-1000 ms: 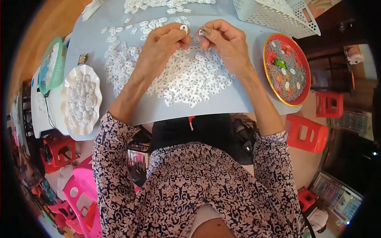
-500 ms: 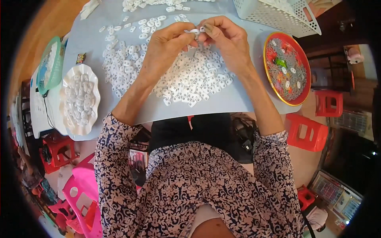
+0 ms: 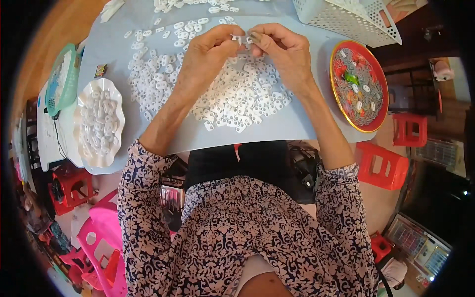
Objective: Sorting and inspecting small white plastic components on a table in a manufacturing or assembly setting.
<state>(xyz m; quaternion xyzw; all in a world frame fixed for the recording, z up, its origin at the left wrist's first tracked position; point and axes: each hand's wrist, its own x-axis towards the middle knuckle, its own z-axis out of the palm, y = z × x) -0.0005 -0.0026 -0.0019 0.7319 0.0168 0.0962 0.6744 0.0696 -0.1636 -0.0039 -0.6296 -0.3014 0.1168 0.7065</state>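
My left hand [image 3: 210, 52] is closed in a pinch on a small white plastic piece [image 3: 237, 39]. Close beside it, my right hand [image 3: 283, 52] pinches another small white piece [image 3: 249, 40] between thumb and finger. Both hands are raised over a spread-out heap of white oval plastic pieces with holes [image 3: 237, 96] on the table. The fingers partly cover the held pieces, so their exact shape is hard to make out. To the right stands a red round tray with a gold rim [image 3: 384, 106], holding many small grey parts, a few white pieces and something green.
A white scalloped dish [image 3: 120, 119] of finished-looking white pieces stands at the table's left edge. Beyond it is a green basket [image 3: 73, 81]. At the far right sits a pale perforated basket [image 3: 341, 24]. Red stools [image 3: 383, 166] and a pink chair [image 3: 101, 232] stand around the table.
My fingertips have shifted slightly, and the two white pieces now show upright with a small gap between them. The rest of the table looks the same.
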